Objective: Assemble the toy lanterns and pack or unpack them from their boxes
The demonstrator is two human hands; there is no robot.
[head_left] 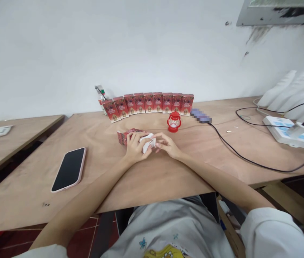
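Observation:
My left hand (135,146) and my right hand (167,144) meet at the middle of the wooden table (157,175). Both grip a small red printed carton (126,136) lying on its side, its white open end flaps (148,142) between my fingers. My left hand wraps the carton's body; my right hand's fingertips pinch the white flap. Just behind my hands stands a small red toy lantern (174,122). A row of several upright red cartons (149,103) lines the wall at the back.
A black phone in a pink case (69,168) lies face up at the left. A white power strip (289,132) with black cables (248,157) sits at the right, white packaging (294,89) behind it. A second table (14,139) adjoins on the left.

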